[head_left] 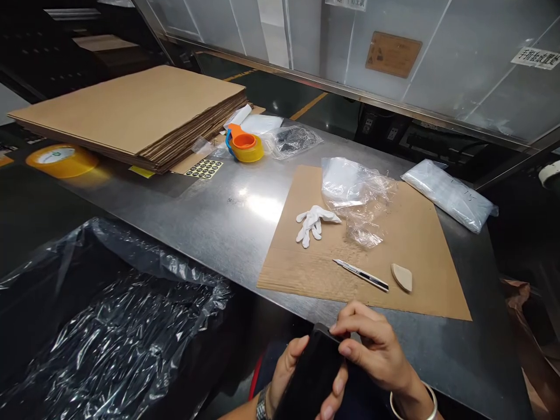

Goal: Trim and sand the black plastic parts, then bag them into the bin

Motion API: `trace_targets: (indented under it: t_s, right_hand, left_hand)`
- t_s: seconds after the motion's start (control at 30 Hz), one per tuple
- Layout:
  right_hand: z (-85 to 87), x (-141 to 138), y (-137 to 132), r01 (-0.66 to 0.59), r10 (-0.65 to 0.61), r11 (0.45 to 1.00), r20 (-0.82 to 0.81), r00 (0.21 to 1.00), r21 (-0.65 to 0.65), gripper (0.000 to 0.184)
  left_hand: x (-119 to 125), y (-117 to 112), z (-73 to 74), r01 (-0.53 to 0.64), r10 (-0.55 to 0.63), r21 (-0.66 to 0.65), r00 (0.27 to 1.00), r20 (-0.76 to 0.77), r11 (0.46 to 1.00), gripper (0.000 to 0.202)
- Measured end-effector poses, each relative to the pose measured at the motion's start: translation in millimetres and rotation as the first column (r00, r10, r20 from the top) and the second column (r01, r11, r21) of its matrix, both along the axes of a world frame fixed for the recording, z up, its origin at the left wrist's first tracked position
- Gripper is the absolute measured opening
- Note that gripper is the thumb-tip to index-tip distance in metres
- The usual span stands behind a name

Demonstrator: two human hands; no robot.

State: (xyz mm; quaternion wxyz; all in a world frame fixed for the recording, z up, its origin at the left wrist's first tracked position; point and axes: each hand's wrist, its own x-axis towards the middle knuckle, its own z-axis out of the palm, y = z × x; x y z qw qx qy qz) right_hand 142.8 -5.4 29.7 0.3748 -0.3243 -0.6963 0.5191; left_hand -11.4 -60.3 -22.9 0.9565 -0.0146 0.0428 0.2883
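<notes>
My left hand [286, 364] is wrapped around a black phone [308, 373], thumb on one long side and fingertips on the other. The phone is tilted over the table's front edge. At its upper end, the thumb and bent fingers of my right hand [371, 344] close on the edge; anything small between them is hidden. Just beyond my hands, a slim cutter knife [361, 275] and a beige wedge-shaped pad [401, 277] lie on a flat cardboard sheet [301, 271]. A white glove [312, 224] lies behind the knife, beside crumpled clear plastic bags [354, 186].
The metal table [210, 216] also carries stacked cardboard [144, 111], a tape dispenser [245, 144], a tape roll [61, 160], a sticker sheet [205, 169] and a wrapped packet [450, 195]. A black plastic liner [114, 332] spreads at the left front. A grey panelled unit [306, 35] stands behind.
</notes>
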Motion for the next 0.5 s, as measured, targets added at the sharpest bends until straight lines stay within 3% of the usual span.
trace_targets:
  t_s: [0.27,0.5]
  right_hand:
    - [-4.0,2,0,-0.026,0.026,1.000,0.014,1.000,-0.002,0.017]
    - [-10.2,2,-4,-0.020,0.020,0.999,0.004,1.000,-0.027,0.013]
  left_hand:
    - [2,-7,-6.3,-0.019,0.018,0.021,0.999,0.035,1.000,0.064]
    - [4,-10,-3.3,-0.018,0.018,0.002,0.998,-0.062,1.000,0.064]
